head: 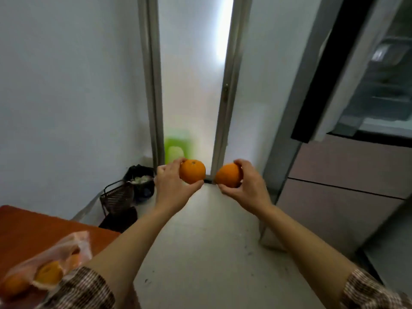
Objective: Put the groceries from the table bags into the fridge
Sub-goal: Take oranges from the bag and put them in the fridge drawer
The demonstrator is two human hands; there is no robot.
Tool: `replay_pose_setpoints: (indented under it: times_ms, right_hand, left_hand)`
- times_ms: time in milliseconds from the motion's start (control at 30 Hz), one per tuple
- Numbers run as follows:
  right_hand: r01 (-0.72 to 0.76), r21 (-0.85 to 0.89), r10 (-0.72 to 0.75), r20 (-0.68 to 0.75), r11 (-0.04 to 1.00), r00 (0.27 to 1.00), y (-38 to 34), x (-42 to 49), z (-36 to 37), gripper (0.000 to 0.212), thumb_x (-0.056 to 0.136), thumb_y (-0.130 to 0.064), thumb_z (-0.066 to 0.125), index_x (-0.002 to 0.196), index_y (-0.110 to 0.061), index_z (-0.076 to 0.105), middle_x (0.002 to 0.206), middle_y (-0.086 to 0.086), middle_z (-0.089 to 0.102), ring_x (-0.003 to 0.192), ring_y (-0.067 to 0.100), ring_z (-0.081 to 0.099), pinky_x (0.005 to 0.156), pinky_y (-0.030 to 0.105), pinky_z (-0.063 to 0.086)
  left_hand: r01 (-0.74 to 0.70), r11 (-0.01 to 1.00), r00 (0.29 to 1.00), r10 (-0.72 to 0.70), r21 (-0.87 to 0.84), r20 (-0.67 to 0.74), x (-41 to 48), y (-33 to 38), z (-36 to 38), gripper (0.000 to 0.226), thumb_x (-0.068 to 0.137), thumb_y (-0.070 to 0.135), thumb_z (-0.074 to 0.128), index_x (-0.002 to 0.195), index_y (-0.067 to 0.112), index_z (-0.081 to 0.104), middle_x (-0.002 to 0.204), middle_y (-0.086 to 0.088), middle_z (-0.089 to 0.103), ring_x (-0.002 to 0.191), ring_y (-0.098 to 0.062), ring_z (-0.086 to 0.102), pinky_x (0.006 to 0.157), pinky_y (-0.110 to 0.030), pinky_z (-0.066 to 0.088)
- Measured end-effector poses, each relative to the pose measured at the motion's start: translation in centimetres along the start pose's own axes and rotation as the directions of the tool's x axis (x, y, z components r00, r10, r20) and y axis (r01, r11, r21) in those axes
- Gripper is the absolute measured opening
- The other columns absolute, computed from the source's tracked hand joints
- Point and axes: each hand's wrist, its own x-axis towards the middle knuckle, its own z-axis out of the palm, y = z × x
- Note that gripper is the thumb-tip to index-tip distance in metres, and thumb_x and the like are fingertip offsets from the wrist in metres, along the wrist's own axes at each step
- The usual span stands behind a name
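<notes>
While each hand gripped an orange, left hand on one orange, right hand on the other, the open fridge lay rightward, nearer the right hand.

White wall fills upper left of frame. Centre top: tall frosted glass panel, bright streak along its right side, set in a grey metal frame. Small latch on the right upright. Blurred green shape shows through the glass at its base; identity cannot be told. Left of centre, at the foot of the wall: black bin bag, open, pale scraps on top. Just beside it, lower left, a dark wire basket, tilted. Pale grey floor, scattered dark specks, runs through lower centre.
</notes>
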Motion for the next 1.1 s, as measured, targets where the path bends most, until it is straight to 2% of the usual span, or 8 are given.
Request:
replay_pose_setpoints:
  times_ms: [100, 267, 433, 567, 733, 867, 967, 1100]
  right_hand:
    - [0.017, -0.105, -0.03, -0.118, 0.994, 0.993, 6.1, 1.1, -9.3, 0.073, 0.07, -0.038, 0.082, 0.129, -0.017, 0.045, 0.125, 0.005, 0.054, 0.105, 0.02, 0.054, 0.081, 0.027, 0.047]
    - [-0.044, -0.154, -0.005, -0.306, 0.987, 0.952, 16.3, 1.2, -24.1, 0.07, 0.07, -0.037, 0.083, 0.125, -0.016, 0.046, 0.12, 0.004, 0.054, 0.098, 0.012, 0.049, 0.074, 0.015, 0.037]
    - [-0.16, -0.15, 0.084, -0.42, 0.976, 0.904, 25.1, 1.1, -34.7, 0.072, 0.07, -0.034, 0.084, 0.128, -0.019, 0.045, 0.122, 0.001, 0.054, 0.101, 0.012, 0.051, 0.08, 0.024, 0.043]
    - [-0.229, -0.096, 0.163, -0.451, 0.969, 0.878, 31.2, 1.8, -39.3, 0.072, 0.072, -0.026, 0.083, 0.13, -0.021, 0.042, 0.126, 0.001, 0.049, 0.103, 0.012, 0.05, 0.084, 0.027, 0.045]
    - [-0.303, -0.068, 0.238, -0.469, 0.95, 0.851, 38.7, 5.7, -42.9, 0.081, 0.073, -0.022, 0.083, 0.14, -0.015, 0.038, 0.133, 0.004, 0.043, 0.108, 0.01, 0.044, 0.089, 0.024, 0.04]
    - [-0.326, -0.075, 0.25, -0.487, 0.942, 0.837, 45.2, 10.7, -44.5, 0.083, 0.073, -0.022, 0.082, 0.142, -0.016, 0.037, 0.134, 0.002, 0.04, 0.117, 0.016, 0.046, 0.093, 0.025, 0.039]
    - [-0.326, -0.099, 0.237, -0.496, 0.94, 0.835, 50.5, 15.9, -45.6, 0.079, 0.071, -0.022, 0.084, 0.136, -0.018, 0.041, 0.13, 0.001, 0.04, 0.113, 0.016, 0.048, 0.092, 0.028, 0.044]
    - [-0.327, -0.046, 0.27, -0.46, 0.944, 0.846, 56.6, 24.7, -47.7, 0.075, 0.071, -0.018, 0.082, 0.131, -0.023, 0.038, 0.129, 0.002, 0.032, 0.102, 0.017, 0.049, 0.083, 0.025, 0.042]
  left_hand:
    - [-0.098, 0.988, 0.994, 0.103, -0.122, 0.031, 0.8, 7.6, 7.5, 0.071, 0.065, 0.039, 0.084, 0.126, 0.023, 0.05, 0.116, -0.001, 0.055, 0.112, -0.024, 0.045, 0.091, -0.041, 0.043]
    - [-0.19, 0.931, 0.97, 0.228, -0.313, 0.087, 1.0, 21.2, 20.5, 0.071, 0.065, 0.04, 0.084, 0.125, 0.026, 0.049, 0.117, 0.002, 0.056, 0.102, -0.015, 0.052, 0.085, -0.032, 0.047]
    - [-0.17, 0.856, 0.938, 0.293, -0.488, 0.188, 0.9, 32.9, 30.9, 0.069, 0.07, 0.04, 0.082, 0.126, 0.029, 0.043, 0.115, 0.008, 0.05, 0.1, -0.011, 0.054, 0.079, -0.023, 0.048]
    - [-0.167, 0.833, 0.908, 0.338, -0.527, 0.247, 1.4, 38.8, 37.9, 0.072, 0.071, 0.038, 0.081, 0.131, 0.025, 0.043, 0.122, 0.004, 0.051, 0.104, -0.01, 0.053, 0.082, -0.023, 0.045]
    - [-0.165, 0.832, 0.898, 0.35, -0.53, 0.269, 4.7, 44.1, 45.7, 0.086, 0.076, 0.038, 0.078, 0.145, 0.019, 0.031, 0.131, 0.0, 0.043, 0.112, -0.013, 0.049, 0.09, -0.027, 0.044]
    - [-0.146, 0.823, 0.914, 0.324, -0.549, 0.243, 9.7, 46.8, 52.5, 0.071, 0.075, 0.03, 0.08, 0.135, 0.017, 0.044, 0.122, 0.0, 0.044, 0.104, -0.013, 0.052, 0.083, -0.022, 0.04]
    - [-0.108, 0.82, 0.923, 0.293, -0.563, 0.249, 14.4, 48.4, 59.0, 0.074, 0.074, 0.025, 0.08, 0.136, 0.019, 0.041, 0.129, -0.001, 0.041, 0.106, -0.01, 0.046, 0.086, -0.025, 0.039]
    - [0.0, 0.748, 0.95, 0.208, -0.664, 0.234, 22.0, 51.3, 67.0, 0.071, 0.074, 0.016, 0.08, 0.13, 0.029, 0.039, 0.126, -0.001, 0.047, 0.106, -0.019, 0.055, 0.088, -0.033, 0.046]
